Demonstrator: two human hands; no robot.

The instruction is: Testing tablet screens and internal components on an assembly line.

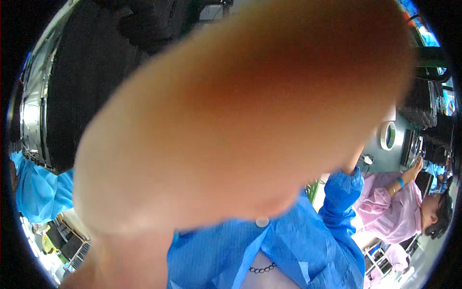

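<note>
I'm seeing a bright blue jacket (207,260) on the wearer, creased, with faint fine lines in the cloth. One round white button (262,222) shows right at the front. Across to the right sleeve (339,207), same blue, wrinkled all along, and there's the gathered cuff (347,180). Down at the open neck I catch a row of small dark rings (262,269) over something pale. A bare hand or forearm (216,144), broad and rounded, is too blurred for me to tell which.
</note>
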